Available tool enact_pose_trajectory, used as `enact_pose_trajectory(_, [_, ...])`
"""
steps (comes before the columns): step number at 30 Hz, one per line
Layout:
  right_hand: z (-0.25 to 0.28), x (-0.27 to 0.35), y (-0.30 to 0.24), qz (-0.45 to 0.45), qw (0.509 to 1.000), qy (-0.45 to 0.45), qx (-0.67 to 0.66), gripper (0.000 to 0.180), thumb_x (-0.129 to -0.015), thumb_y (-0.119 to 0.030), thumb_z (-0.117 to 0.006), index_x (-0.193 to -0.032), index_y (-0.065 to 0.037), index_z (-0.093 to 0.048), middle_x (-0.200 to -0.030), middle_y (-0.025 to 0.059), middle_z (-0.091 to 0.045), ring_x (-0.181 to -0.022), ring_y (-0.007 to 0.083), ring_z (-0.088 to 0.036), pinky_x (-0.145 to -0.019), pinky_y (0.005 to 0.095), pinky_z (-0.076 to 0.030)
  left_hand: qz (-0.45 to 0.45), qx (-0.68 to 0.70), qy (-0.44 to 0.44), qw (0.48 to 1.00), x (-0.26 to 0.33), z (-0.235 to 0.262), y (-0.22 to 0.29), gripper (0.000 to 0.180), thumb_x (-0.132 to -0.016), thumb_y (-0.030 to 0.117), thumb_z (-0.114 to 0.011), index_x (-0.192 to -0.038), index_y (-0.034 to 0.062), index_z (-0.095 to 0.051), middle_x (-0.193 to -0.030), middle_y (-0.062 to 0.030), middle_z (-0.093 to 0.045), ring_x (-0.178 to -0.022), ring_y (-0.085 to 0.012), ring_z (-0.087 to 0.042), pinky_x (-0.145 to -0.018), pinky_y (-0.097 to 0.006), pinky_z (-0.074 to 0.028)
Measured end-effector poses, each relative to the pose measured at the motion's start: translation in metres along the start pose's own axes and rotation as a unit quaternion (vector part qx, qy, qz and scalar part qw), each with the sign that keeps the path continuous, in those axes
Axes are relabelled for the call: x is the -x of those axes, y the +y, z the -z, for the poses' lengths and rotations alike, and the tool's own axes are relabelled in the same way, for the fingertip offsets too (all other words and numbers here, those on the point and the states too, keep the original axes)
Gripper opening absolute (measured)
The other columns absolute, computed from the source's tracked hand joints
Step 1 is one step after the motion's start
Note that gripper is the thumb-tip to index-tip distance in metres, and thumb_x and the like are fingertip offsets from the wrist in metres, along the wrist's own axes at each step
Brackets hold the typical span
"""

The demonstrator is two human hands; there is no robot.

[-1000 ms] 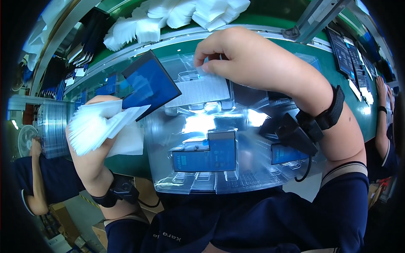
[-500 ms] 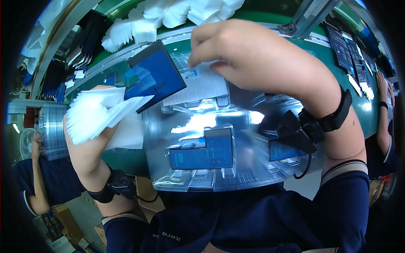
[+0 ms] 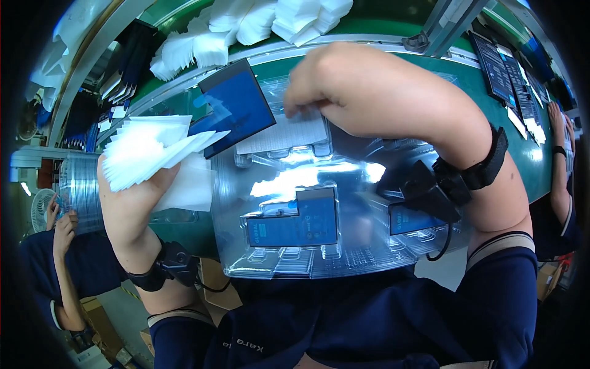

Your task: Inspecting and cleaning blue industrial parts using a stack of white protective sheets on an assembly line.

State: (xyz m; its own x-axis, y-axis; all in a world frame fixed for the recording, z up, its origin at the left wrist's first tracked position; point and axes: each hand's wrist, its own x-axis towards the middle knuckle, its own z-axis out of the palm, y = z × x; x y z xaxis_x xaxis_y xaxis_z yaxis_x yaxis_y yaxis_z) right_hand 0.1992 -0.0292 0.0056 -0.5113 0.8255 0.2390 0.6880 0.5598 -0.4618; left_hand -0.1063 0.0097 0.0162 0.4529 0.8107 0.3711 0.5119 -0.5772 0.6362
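My left hand (image 3: 161, 177), mostly covered, is closed around a fanned stack of thin white sheets (image 3: 142, 150). Beyond the stack, a flat L-shaped pack with a blue face and black edges (image 3: 249, 111) is tilted up at that hand; the fingers on it are hidden. My right hand (image 3: 313, 83) reaches over the far part of the clear plastic tray (image 3: 362, 237), fingers bent down and together by a whitish sheet (image 3: 286, 136) lying there. What those fingertips hold, if anything, is hidden. Another L-shaped blue pack (image 3: 319, 221) lies in the tray's near pocket.
More blue packing (image 3: 409, 220) shows under my right wrist strap's device (image 3: 433, 190). White sheet stacks (image 3: 239, 24) line the far ledge. Dark flat packs (image 3: 501, 71) lie at the right. Co-workers' hands (image 3: 64, 230) and arms show at both sides.
My right hand has come slightly nearer and its fingers have dropped toward the whitish sheet. The white stack and tilted pack have shifted a little right. A co-worker's hand at left has moved.
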Motion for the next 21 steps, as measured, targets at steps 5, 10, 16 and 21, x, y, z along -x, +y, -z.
enact_pose_trajectory(5, [0.006, 0.002, 0.001, -0.059, 0.998, -0.020, -0.014, 0.020, -0.070, 0.006, -0.053, -0.084, 0.002, -0.067, -0.084, 0.0154, -0.063, -0.079, 0.0314, -0.062, -0.072, 0.0361, -0.050, 0.013, 0.030, 0.008, 0.999, -0.005, -0.006, 0.008, 0.028, -0.067, 0.007, -0.078, -0.091, 0.0006, -0.066, -0.084, -0.0071, -0.067, -0.076, -0.0174, -0.064, -0.068, -0.029, -0.048])
enact_pose_trajectory(10, [0.008, 0.007, 0.003, -0.031, 0.997, -0.065, -0.020, 0.020, -0.069, 0.003, -0.054, -0.084, 0.001, -0.067, -0.084, 0.0141, -0.064, -0.079, 0.0301, -0.062, -0.073, 0.0360, -0.050, 0.047, 0.124, -0.040, 0.990, -0.012, -0.010, 0.024, 0.027, -0.068, 0.003, -0.076, -0.092, -0.0019, -0.065, -0.084, -0.0061, -0.067, -0.075, -0.0121, -0.062, -0.067, -0.026, -0.048])
enact_pose_trajectory(16, [0.015, 0.005, 0.004, -0.072, 0.994, 0.075, -0.043, 0.026, -0.069, 0.002, -0.046, -0.086, 0.002, -0.065, -0.081, 0.0114, -0.064, -0.076, 0.0227, -0.062, -0.071, 0.0325, -0.048, 0.053, 0.144, -0.112, 0.982, -0.027, -0.021, 0.036, 0.023, -0.071, 0.001, -0.070, -0.093, -0.0019, -0.065, -0.085, -0.0045, -0.066, -0.074, -0.0102, -0.060, -0.067, -0.025, -0.047])
enact_pose_trajectory(21, [0.022, 0.005, 0.005, -0.148, 0.973, 0.031, -0.176, 0.031, -0.079, -0.009, -0.046, -0.103, 0.001, -0.062, -0.083, 0.0050, -0.063, -0.078, 0.0105, -0.057, -0.071, 0.0265, -0.045, 0.131, 0.208, -0.251, 0.936, -0.039, -0.034, 0.037, 0.020, -0.076, 0.004, -0.065, -0.096, -0.0006, -0.065, -0.086, -0.0022, -0.066, -0.076, -0.0077, -0.058, -0.068, -0.023, -0.046])
